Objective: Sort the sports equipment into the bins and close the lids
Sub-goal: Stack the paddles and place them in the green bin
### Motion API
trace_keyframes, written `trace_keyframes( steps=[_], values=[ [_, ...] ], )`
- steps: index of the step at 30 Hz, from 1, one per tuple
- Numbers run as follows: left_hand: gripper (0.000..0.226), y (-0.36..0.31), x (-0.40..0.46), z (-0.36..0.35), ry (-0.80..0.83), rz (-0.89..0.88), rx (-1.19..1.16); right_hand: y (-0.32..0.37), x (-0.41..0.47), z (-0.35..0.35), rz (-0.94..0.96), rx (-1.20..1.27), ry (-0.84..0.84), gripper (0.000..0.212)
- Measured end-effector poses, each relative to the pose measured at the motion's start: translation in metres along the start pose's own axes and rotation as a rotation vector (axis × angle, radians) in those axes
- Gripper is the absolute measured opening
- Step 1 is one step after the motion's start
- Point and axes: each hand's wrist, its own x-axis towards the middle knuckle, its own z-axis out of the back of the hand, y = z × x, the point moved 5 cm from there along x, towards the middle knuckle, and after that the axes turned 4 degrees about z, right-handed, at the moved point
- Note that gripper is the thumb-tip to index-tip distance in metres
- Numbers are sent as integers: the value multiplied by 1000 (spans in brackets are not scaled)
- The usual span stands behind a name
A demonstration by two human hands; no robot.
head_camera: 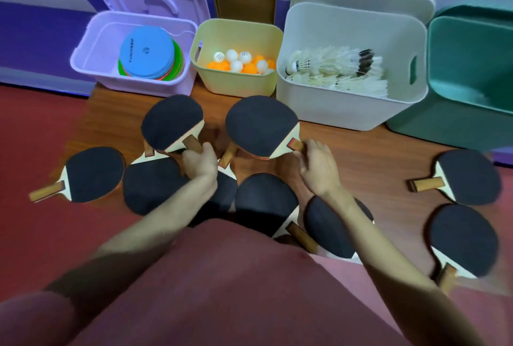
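Each hand grips a paddle by its handle: left hand (pixel 200 161) holds the left paddle (pixel 172 122), right hand (pixel 317 168) the right paddle (pixel 261 126), both raised before the open bins (pixel 236 90) at the floor's far edge.

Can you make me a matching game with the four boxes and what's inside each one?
Boxes:
1. purple bin
2. yellow bin
3. white bin
4. green bin

Inside:
A. feathery shuttlecocks
B. nothing that can be seen
C. flat round discs
D. white and orange balls

Pairs: 1-C, 2-D, 3-A, 4-B
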Motion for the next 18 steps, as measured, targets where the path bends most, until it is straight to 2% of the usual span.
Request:
trace_keyframes(
  steps=[4,9,13,18],
  values=[
    [29,21,-37,-6,202,-148,198,-21,-43,7,-104,23,-62,23],
    [19,9,-63,-18,378,-379,415,-53,-95,15,-326,67,-191,21],
    [12,-4,-73,-25,499,-604,519,-66,-123,18,-465,159,-364,38],
    [19,-10,-66,-20,613,-636,542,-59,-122,29,-566,206,-614,50]
  ],
)
